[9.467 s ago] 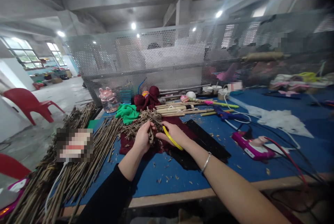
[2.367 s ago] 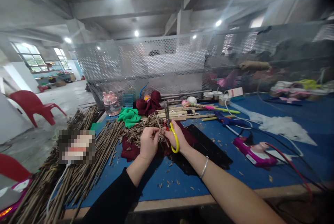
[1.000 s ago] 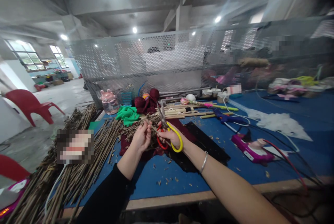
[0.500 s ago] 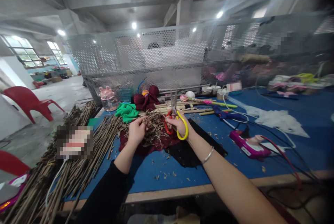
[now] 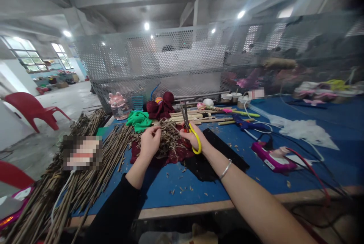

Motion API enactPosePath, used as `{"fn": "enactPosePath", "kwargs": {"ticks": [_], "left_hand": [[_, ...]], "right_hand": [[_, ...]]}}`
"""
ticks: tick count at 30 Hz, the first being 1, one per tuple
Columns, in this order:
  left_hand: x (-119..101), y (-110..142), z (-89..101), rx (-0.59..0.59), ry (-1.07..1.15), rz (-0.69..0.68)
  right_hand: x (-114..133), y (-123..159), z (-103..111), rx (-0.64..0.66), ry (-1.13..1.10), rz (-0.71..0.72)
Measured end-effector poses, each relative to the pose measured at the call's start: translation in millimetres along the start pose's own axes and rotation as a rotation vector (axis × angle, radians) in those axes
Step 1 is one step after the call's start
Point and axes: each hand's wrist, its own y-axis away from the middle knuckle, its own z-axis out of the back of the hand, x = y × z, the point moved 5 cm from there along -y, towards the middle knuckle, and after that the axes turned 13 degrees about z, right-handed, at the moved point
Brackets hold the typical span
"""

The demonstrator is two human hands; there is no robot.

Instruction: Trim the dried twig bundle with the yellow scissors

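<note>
My right hand [image 5: 193,137] grips a pair of scissors [image 5: 185,115] with red and yellow handles, the blades pointing up and slightly parted. Left of it, at the edge of a pile of dry, curled plant pieces [image 5: 170,137], my left hand [image 5: 150,141] has its fingers curled in with thumb and forefinger close together. Whatever they pinch is too small to make out. The pile lies on a dark red cloth [image 5: 173,157], and a black cloth [image 5: 200,168] lies below my right hand.
Long dry stalks [image 5: 96,172] cover the left side of the blue table [image 5: 159,194]. Green cloth [image 5: 139,121], dark red yarn [image 5: 167,101] and bamboo sticks [image 5: 216,118] lie behind the pile. A glue gun [image 5: 247,124] and purple power strip [image 5: 273,158] are on the right.
My right hand has turned a little, so the scissors now lean to the left and the red handle is mostly hidden. My left hand has barely moved.
</note>
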Motion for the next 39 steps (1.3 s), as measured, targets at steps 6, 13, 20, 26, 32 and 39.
{"fn": "enactPosePath", "kwargs": {"ticks": [6, 13, 20, 26, 32, 39], "left_hand": [[8.2, 17.6, -30.7, 0.238, 0.207, 0.261], [4.3, 20.0, -32.6, 0.344, 0.381, 0.307], [2.2, 27.9, -41.4, 0.441, 0.226, 0.191], [8.7, 28.6, -47.2, 0.473, 0.27, 0.236], [11.2, 29.1, -48.7, 0.455, 0.293, 0.236], [10.0, 30.0, -46.2, 0.4, 0.299, 0.249]], "right_hand": [[11.6, 14.3, -34.1, 0.146, -0.005, 0.047], [11.8, 14.9, -22.9, 0.312, 0.365, 0.081], [18.7, 14.1, -22.0, 0.341, 0.42, 0.222], [19.3, 14.0, -22.3, 0.314, 0.475, 0.279], [21.9, 15.6, -25.5, 0.327, 0.491, 0.299], [13.1, 15.7, -25.5, 0.307, 0.532, 0.304]]}}
